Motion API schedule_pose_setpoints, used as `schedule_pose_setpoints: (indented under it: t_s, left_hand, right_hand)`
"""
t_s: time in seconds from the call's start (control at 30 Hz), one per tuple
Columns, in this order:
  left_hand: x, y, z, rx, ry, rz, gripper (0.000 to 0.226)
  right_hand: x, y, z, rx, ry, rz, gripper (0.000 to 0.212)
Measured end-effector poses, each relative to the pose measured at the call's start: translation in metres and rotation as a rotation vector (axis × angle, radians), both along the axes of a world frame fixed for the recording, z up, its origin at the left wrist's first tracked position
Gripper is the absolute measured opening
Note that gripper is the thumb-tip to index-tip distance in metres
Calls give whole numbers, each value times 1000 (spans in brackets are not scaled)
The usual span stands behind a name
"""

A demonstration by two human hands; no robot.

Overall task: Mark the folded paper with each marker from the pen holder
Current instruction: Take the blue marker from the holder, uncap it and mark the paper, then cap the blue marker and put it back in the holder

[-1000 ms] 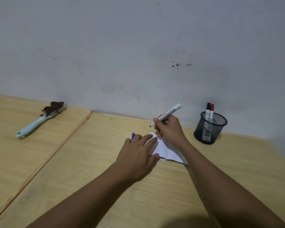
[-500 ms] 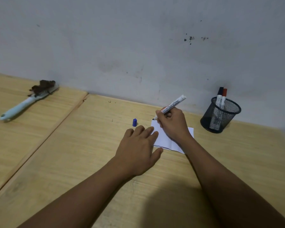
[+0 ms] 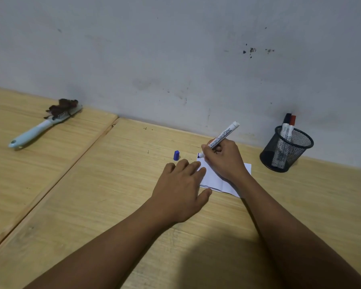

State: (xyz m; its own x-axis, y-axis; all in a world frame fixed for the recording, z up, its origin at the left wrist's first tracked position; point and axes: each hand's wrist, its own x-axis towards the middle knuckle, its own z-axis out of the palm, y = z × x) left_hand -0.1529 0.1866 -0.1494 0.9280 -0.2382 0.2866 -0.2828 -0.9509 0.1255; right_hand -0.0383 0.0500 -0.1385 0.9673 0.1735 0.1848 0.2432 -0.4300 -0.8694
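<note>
Marking was the step in hand: the right hand (image 3: 224, 159) had its fingers curled tight round the marker (image 3: 221, 139) in a writing grip, barrel tilted up and back toward the wall, blue tip down at the far left corner of the paper (image 3: 214, 180). Tip on the sheet, or a hair above it? The head view did not settle that. A small blue mark showed at that corner, just under the tip.

And the left hand (image 3: 180, 188) lay flat on the table (image 3: 113, 184), fingers spread and holding nothing, fingertips (image 3: 202, 168) resting on the paper's left edge (pinning it, by the look of it). The paper sat flat near the wall, between the two hands, well short of the holder (image 3: 286, 152).

The cap (image 3: 176, 155), blue, stood upright on the table just left of the paper, apart from both hands.

Off to the right, the holder kept two more markers, one black-capped (image 3: 285, 124) and one red-capped (image 3: 291, 127), both upright, both capped. So the task looked to be at its first colour of three.

What the next move called for, as a judgement: finish the blue stroke, lift the tip clear, reach for the cap and press it home, then return the marker and draw another from the holder. The left hand would need to keep the sheet from sliding.
</note>
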Motion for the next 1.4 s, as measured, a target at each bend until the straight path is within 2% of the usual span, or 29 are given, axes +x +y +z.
schedule_pose_setpoints:
  t_s: [0.07,0.2,0.27,0.33,0.4,0.47,0.57,0.63,0.73,0.8,0.9,1.07,1.17,1.23,1.3,1.33,1.4]
  left_hand:
    - [0,0,0,-10,-17,1,52]
    - [-3,0,4,-89,-50,23,43]
    - [-3,2,10,-218,-124,87,44]
    - [7,8,17,-250,-199,216,46]
    - [22,18,23,-211,-96,354,46]
    - [33,26,29,-173,55,408,35]
    - [32,27,41,-228,60,365,20]
    - [29,18,56,-508,52,318,12]
    - [20,-11,86,-1148,107,142,10]
    - [13,-34,104,-1312,142,96,15]
    - [8,-67,123,-1408,183,39,16]
    - [7,-117,143,-1438,202,-65,17]
    - [6,-144,154,-1456,130,-151,9]
    - [8,-157,159,-1349,19,-202,7]
    - [14,-166,162,-1152,-115,-220,7]
    - [17,-169,165,-1073,-174,-217,7]
    - [26,-174,172,-962,-274,-194,5]
  right_hand:
    - [-1,0,3,67,43,-5,17]
    - [-2,-10,26,400,154,6,18]
    - [-5,-16,42,456,115,-4,18]
    - [-9,-21,55,448,71,2,18]
    - [-16,-26,63,434,45,9,19]
    - [-23,-33,67,441,36,2,18]
    - [-38,-46,74,470,33,-19,15]
    - [-45,-55,79,481,28,-39,16]
    - [-56,-66,90,490,20,-72,17]
    - [-64,-74,101,503,9,-83,19]
    - [-78,-92,118,537,-20,-89,20]
    - [-95,-132,139,537,-42,-87,23]
    - [-99,-153,147,559,-4,-121,26]
    - [-99,-166,152,652,79,-113,28]
    - [-98,-177,156,672,139,-112,30]
    - [-97,-183,157,617,111,-160,33]
    - [-90,-193,155,388,-84,-353,36]
